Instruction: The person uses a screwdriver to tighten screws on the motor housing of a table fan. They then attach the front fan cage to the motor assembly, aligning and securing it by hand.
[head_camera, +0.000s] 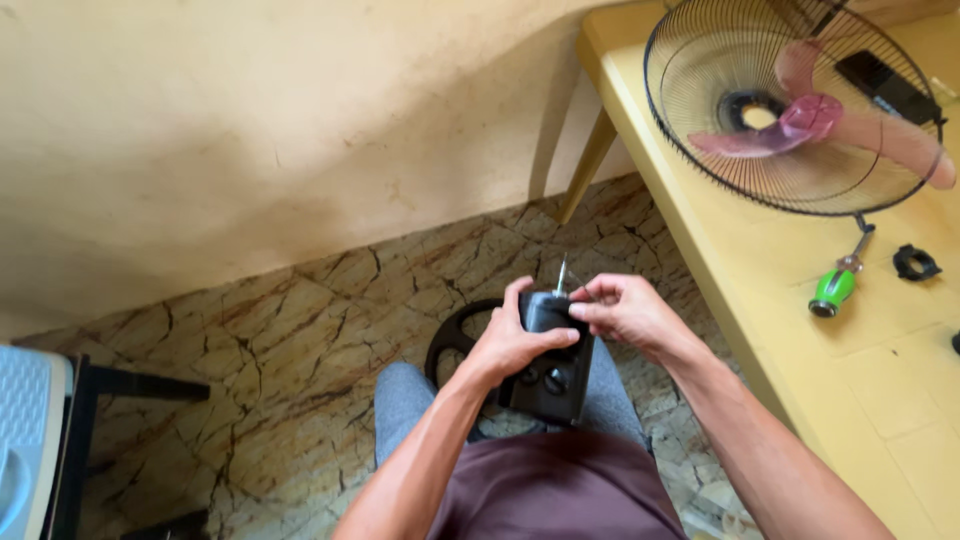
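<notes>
Basically, left hand (512, 345) is clamping the black fan motor housing (550, 370) over the lap to steady it, w/ right hand (625, 312) pinching at its top by the shaft (562, 275); screwdriver (838, 282) is lying nearby on the yellow table (760, 290).

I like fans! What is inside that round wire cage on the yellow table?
Inside the wire cage you can see pink fan blades around a dark hub. Through the wires, a flat black thing lies on the yellow table behind. The cage's far edge is cut off.
</notes>
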